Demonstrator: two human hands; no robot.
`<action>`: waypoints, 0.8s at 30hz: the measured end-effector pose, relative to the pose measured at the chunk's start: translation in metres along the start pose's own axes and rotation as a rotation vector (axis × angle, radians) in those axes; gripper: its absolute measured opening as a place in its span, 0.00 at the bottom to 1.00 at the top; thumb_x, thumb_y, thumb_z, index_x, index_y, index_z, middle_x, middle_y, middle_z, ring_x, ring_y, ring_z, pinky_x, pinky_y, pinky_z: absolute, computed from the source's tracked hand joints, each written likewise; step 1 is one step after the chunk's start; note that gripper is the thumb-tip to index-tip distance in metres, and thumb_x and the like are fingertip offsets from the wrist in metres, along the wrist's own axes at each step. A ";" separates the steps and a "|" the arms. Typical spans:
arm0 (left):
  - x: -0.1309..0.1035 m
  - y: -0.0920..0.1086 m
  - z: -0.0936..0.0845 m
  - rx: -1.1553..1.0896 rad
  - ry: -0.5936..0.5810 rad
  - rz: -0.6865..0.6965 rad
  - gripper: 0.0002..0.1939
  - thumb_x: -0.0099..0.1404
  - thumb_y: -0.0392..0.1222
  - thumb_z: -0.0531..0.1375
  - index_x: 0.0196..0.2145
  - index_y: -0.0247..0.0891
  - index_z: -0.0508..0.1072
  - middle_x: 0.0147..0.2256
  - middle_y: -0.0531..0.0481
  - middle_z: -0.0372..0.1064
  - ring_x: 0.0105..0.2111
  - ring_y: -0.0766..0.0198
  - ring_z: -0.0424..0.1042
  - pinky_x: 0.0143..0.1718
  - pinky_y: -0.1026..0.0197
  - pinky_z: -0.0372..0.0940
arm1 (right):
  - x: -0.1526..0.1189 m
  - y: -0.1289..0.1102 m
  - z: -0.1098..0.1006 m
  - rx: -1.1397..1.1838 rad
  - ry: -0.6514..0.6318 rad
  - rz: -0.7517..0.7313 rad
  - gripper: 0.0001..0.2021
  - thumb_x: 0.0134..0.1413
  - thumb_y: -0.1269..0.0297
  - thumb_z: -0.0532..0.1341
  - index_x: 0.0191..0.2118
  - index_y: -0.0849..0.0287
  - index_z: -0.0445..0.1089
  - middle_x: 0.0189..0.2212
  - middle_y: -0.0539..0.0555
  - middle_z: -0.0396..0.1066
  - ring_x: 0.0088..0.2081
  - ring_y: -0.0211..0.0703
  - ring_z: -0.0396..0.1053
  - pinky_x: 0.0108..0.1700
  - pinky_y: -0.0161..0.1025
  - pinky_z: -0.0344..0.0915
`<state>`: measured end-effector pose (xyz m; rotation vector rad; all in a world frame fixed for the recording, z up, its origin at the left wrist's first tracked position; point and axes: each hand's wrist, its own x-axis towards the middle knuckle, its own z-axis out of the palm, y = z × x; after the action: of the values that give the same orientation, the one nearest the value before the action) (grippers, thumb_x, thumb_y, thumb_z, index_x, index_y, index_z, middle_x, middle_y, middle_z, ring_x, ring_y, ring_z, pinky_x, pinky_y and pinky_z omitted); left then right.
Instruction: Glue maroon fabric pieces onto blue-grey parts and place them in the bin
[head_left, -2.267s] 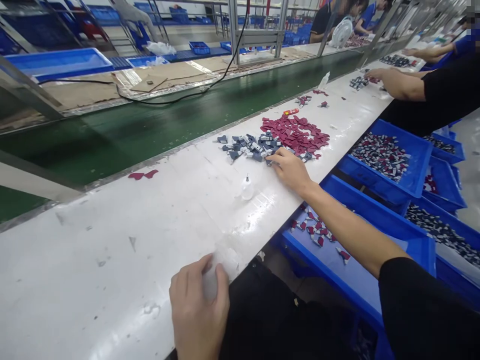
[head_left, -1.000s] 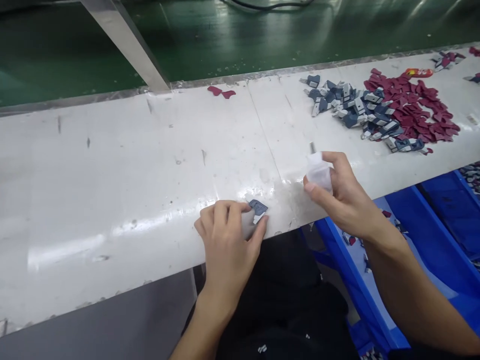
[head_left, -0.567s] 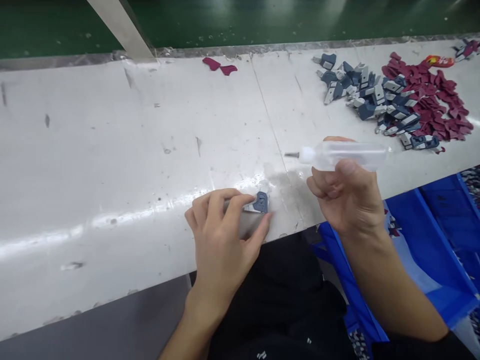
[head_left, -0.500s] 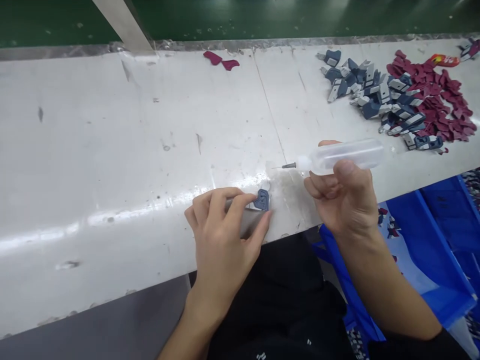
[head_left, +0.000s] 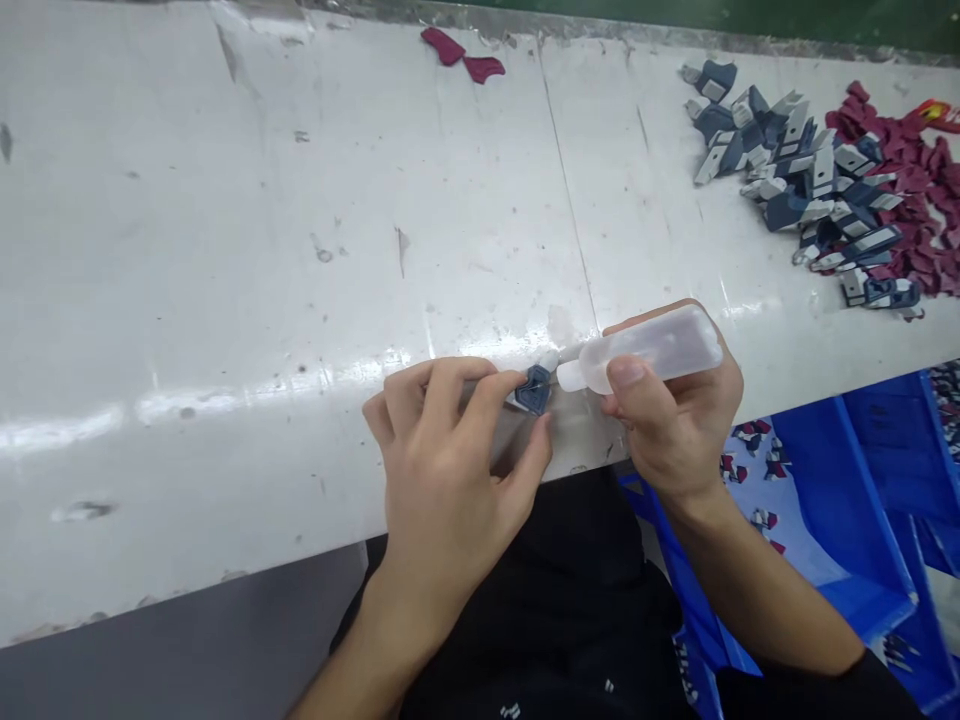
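Between thumb and fingers, my left hand (head_left: 454,440) grips a small blue-and-white plastic part (head_left: 533,390) near the table's front edge. Its blue recessed face shows; the rest is covered by my fingers. My right hand (head_left: 675,410) is wrapped round a clear squeeze bottle (head_left: 652,345) with a white neck and a thin needle tip. The bottle lies tilted, its needle pointing left, with the tip at the blue face of the part. Whether any liquid comes out cannot be seen.
Several blue-and-white parts (head_left: 795,170) lie heaped at the right on the white table (head_left: 225,250), beside a pile of maroon pieces (head_left: 911,200). Two maroon pieces (head_left: 463,56) lie at the back. Blue bins (head_left: 840,500) stand below the front edge at right.
My right hand has brought the bottle left and down, so its needle now meets the part in my left hand. The whole view has shifted, with the table's back edge now higher.
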<state>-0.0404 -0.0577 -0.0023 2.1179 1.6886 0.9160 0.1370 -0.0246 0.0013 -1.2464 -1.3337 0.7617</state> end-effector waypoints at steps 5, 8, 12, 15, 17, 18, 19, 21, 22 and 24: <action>0.000 0.000 0.000 0.009 -0.002 -0.007 0.08 0.73 0.40 0.68 0.49 0.41 0.81 0.47 0.42 0.78 0.53 0.44 0.70 0.51 0.42 0.60 | -0.001 0.001 -0.001 -0.043 -0.019 -0.020 0.12 0.69 0.52 0.72 0.39 0.52 0.73 0.25 0.46 0.71 0.20 0.38 0.65 0.18 0.38 0.63; 0.000 0.000 0.001 0.010 0.001 -0.003 0.08 0.73 0.40 0.68 0.49 0.42 0.81 0.47 0.42 0.78 0.53 0.44 0.70 0.51 0.42 0.60 | -0.001 0.002 -0.001 -0.042 -0.030 -0.034 0.12 0.69 0.53 0.71 0.39 0.52 0.73 0.24 0.45 0.70 0.20 0.38 0.65 0.19 0.38 0.63; 0.000 0.001 0.001 0.012 -0.001 -0.009 0.08 0.73 0.40 0.68 0.49 0.42 0.81 0.47 0.42 0.78 0.53 0.44 0.70 0.51 0.42 0.60 | -0.001 0.004 0.000 -0.055 -0.043 -0.053 0.11 0.69 0.54 0.71 0.39 0.52 0.73 0.24 0.45 0.71 0.21 0.38 0.66 0.19 0.39 0.63; 0.000 0.001 0.001 0.018 -0.002 -0.011 0.08 0.73 0.40 0.69 0.49 0.43 0.81 0.47 0.43 0.78 0.53 0.44 0.70 0.51 0.42 0.60 | -0.001 0.005 0.000 -0.058 -0.045 -0.058 0.11 0.69 0.54 0.71 0.39 0.52 0.72 0.25 0.45 0.71 0.20 0.37 0.65 0.19 0.39 0.62; 0.000 0.001 0.002 0.022 -0.002 -0.010 0.08 0.73 0.41 0.69 0.49 0.43 0.81 0.47 0.43 0.78 0.54 0.44 0.71 0.51 0.42 0.60 | -0.001 0.004 0.000 -0.052 -0.046 -0.056 0.11 0.69 0.55 0.71 0.39 0.52 0.72 0.24 0.44 0.70 0.20 0.37 0.64 0.19 0.38 0.61; 0.000 0.001 0.002 0.023 -0.003 -0.009 0.08 0.73 0.41 0.68 0.49 0.43 0.81 0.47 0.43 0.78 0.53 0.44 0.71 0.51 0.42 0.60 | -0.001 0.004 0.000 -0.050 -0.043 -0.054 0.11 0.69 0.55 0.71 0.38 0.52 0.72 0.23 0.44 0.69 0.20 0.36 0.64 0.19 0.38 0.61; 0.000 0.001 0.002 0.023 -0.003 -0.009 0.08 0.73 0.40 0.68 0.49 0.43 0.81 0.47 0.43 0.78 0.53 0.44 0.71 0.51 0.43 0.60 | -0.001 0.004 0.000 -0.049 -0.039 -0.048 0.12 0.69 0.54 0.71 0.38 0.52 0.71 0.23 0.44 0.68 0.19 0.36 0.64 0.19 0.37 0.61; 0.000 0.001 0.002 0.022 0.000 -0.006 0.07 0.73 0.40 0.68 0.49 0.43 0.81 0.47 0.43 0.78 0.53 0.44 0.70 0.51 0.43 0.60 | -0.001 0.004 0.000 -0.051 -0.028 -0.028 0.13 0.69 0.53 0.71 0.38 0.52 0.71 0.23 0.44 0.68 0.20 0.36 0.64 0.19 0.37 0.61; 0.001 0.001 0.002 0.023 0.001 -0.004 0.07 0.74 0.40 0.68 0.48 0.43 0.81 0.47 0.43 0.78 0.53 0.44 0.70 0.51 0.43 0.60 | -0.001 0.004 0.000 -0.053 -0.021 -0.019 0.13 0.69 0.53 0.71 0.37 0.52 0.71 0.23 0.44 0.69 0.20 0.36 0.64 0.19 0.37 0.61; 0.001 0.000 0.002 0.024 0.000 -0.001 0.07 0.74 0.40 0.68 0.48 0.42 0.81 0.46 0.42 0.78 0.52 0.44 0.70 0.51 0.43 0.59 | -0.001 0.004 0.000 -0.055 -0.006 -0.007 0.14 0.69 0.52 0.71 0.37 0.52 0.70 0.24 0.45 0.69 0.21 0.37 0.64 0.20 0.37 0.62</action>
<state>-0.0390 -0.0567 -0.0033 2.1323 1.7090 0.8992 0.1378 -0.0246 -0.0031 -1.2824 -1.3717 0.7288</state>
